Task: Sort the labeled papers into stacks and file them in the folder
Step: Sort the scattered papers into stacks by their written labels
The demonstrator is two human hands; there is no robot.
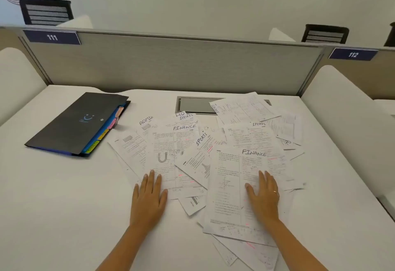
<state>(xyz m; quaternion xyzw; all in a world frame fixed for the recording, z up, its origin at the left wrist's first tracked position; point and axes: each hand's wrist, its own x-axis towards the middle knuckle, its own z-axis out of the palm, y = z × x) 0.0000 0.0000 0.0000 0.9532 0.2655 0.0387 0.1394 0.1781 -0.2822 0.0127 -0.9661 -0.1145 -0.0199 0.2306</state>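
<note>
Both hands flat, fingers spread, gripping nothing: left hand (148,198) and right hand (263,195) on mixed papers (213,153) mid-table; folder (79,123) closed, far left. Risk: overlapped sheets sliding together, labels hidden, misfiled.

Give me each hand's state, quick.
Left hand: open, flat, fingertips on a FINANCE sheet, holding nothing.
Right hand: open, flat on another FINANCE sheet, holding nothing.

white desk (64,185) | closed folder (77,123) far-left | papers (213,153) scattered centre-right
</note>
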